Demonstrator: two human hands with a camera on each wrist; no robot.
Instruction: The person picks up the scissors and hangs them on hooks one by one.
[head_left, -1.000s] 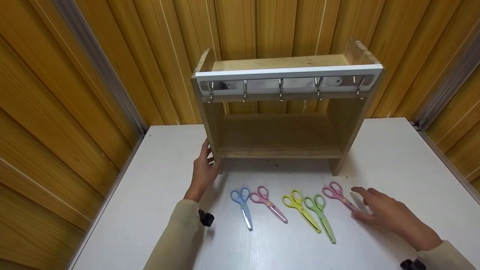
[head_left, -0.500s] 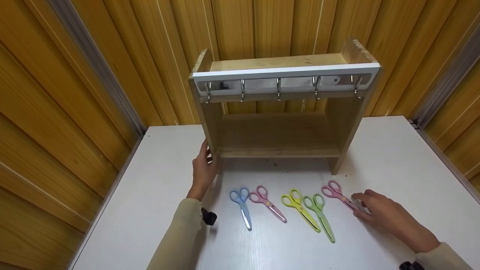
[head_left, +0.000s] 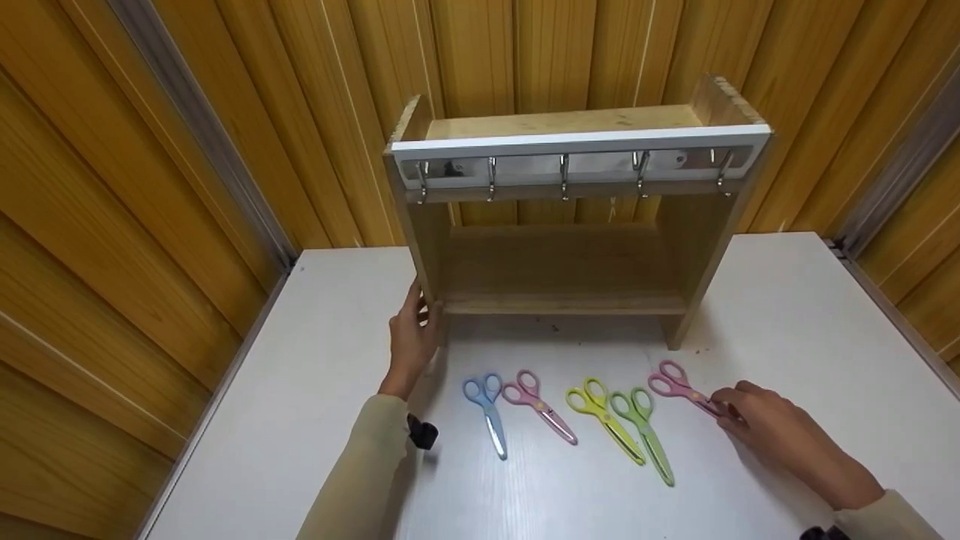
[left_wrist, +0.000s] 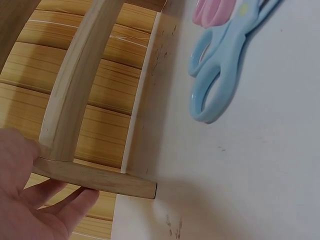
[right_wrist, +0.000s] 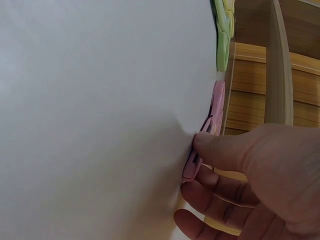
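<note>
A wooden shelf rack [head_left: 562,304] stands on the white table, with a metal hook rail [head_left: 517,166] across its upper front. My left hand [head_left: 409,343] grips the lower part of its left side panel [left_wrist: 100,176], thumb on one side and fingers on the other. At the right, my right hand [head_left: 780,431] pinches the covered blade end of pink scissors [head_left: 677,384] between thumb and fingers. Their handle loops point toward the rack. The right wrist view shows the thumb on top of these scissors [right_wrist: 218,102] and the other fingers beside and below.
In front of the rack lie blue scissors [head_left: 491,420], a second pair of pink scissors [head_left: 547,416], yellow scissors [head_left: 616,431] and green scissors [head_left: 651,442]. Wood-patterned panels [head_left: 480,45] rise behind and beside the white table [head_left: 322,420].
My right hand has moved from just beside the right-hand pink scissors onto their blade end and pinches it. The left hand stays on the rack's side panel.
</note>
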